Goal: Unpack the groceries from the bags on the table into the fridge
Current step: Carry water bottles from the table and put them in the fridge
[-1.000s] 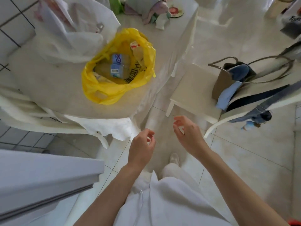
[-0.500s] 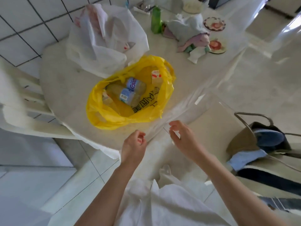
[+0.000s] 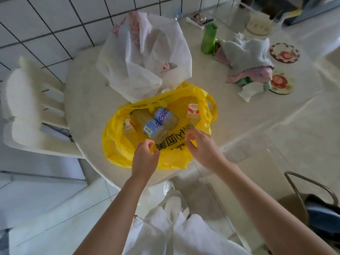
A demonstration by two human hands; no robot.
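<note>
Now the near rim of the crinkled yellow plastic bag (image 3: 128, 153) on the counter (image 3: 88, 100) is pinched by the left grip (image 3: 145, 159); whether anything is clamped by the curled right grip (image 3: 200, 144) cannot be told.

Lying open on the table (image 3: 88, 100): yellow bag (image 3: 117, 144) holding blue-labelled bottles (image 3: 156, 124) and small cartons (image 3: 193, 112). Slumping just behind it, touching: white bag (image 3: 145, 57).

A translucent green plastic bottle (image 3: 208, 38) stands on the bench beside a heap of crumpled pastel cloths (image 3: 247, 61), two round picture coasters (image 3: 284, 55) just past them, a white slatted chair (image 3: 35, 109) alongside.
</note>
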